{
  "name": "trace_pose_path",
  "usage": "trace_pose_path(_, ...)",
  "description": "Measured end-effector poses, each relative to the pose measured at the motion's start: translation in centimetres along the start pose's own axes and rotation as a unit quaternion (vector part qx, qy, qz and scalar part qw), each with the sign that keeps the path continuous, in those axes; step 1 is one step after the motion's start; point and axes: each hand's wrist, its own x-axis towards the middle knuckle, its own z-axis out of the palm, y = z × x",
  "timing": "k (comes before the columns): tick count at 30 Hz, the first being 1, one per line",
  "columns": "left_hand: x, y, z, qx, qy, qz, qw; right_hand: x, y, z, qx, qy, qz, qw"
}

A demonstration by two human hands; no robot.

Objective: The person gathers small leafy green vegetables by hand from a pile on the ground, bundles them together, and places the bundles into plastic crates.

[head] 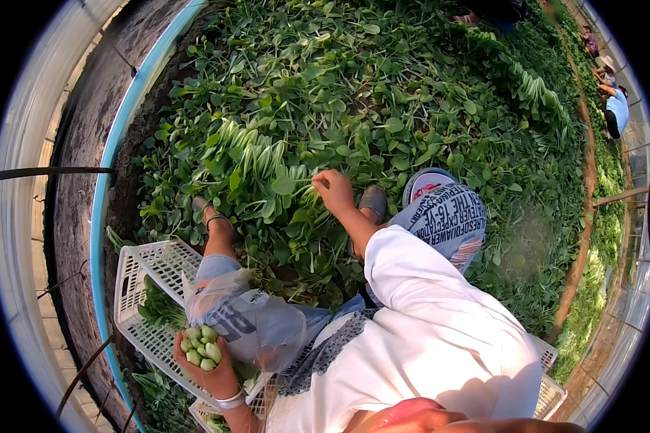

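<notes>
My left hand (211,373) holds a bunch of bok choy (201,346), its pale green stem bases packed together and turned up towards me. That hand is at a white plastic crate (135,325), and leafy greens (160,306) lie inside the crate. Farther forward, my right hand (333,190) has thumb and fingers pinched together at the stalk of a single green leaf (284,185). Just left of it, a row of cut bok choy (249,149) lies on the plants with pale stems showing. Translucent plastic film (271,319) covers my left thigh.
Low leafy plants (346,70) cover the ground ahead. A blue pipe (104,178) runs along the left beside the greenhouse film (27,135). Another white crate (551,398) is behind me at right. Several people work at far right, one in a light blue top (617,111).
</notes>
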Motion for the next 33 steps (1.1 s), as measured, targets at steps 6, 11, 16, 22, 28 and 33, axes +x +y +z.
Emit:
trace_pose_path(6,0.7,-1.7,2.6,-0.087,0.013,0.085,0.992,-3.5,-18.4,-1.3,0.016,-0.050,-0.396,0.917)
trace_pose_path(11,2.6,-1.0,4.0,-0.029,0.024,0.322,0.946,-9.1,-29.3,2.2,0.213,-0.172,-0.520,0.810)
trace_pose_path(16,2.6,0.7,3.4,-0.024,-0.019,0.189,0.982,-12.0,-31.3,2.6,0.251,-0.315,-0.466,0.787)
trace_pose_path(22,4.2,4.1,2.9,-0.020,-0.049,0.250,0.967,-9.6,-29.5,1.3,0.195,-0.366,-0.326,0.850)
trace_pose_path(28,2.0,0.1,-0.5,-0.118,-0.140,0.084,0.980,-10.2,-31.9,-5.8,0.249,-0.382,-0.252,0.854)
trace_pose_path(33,2.1,-1.8,-3.1,-0.175,-0.218,0.055,0.959,-13.7,-27.4,-5.4,0.223,-0.659,0.071,0.715)
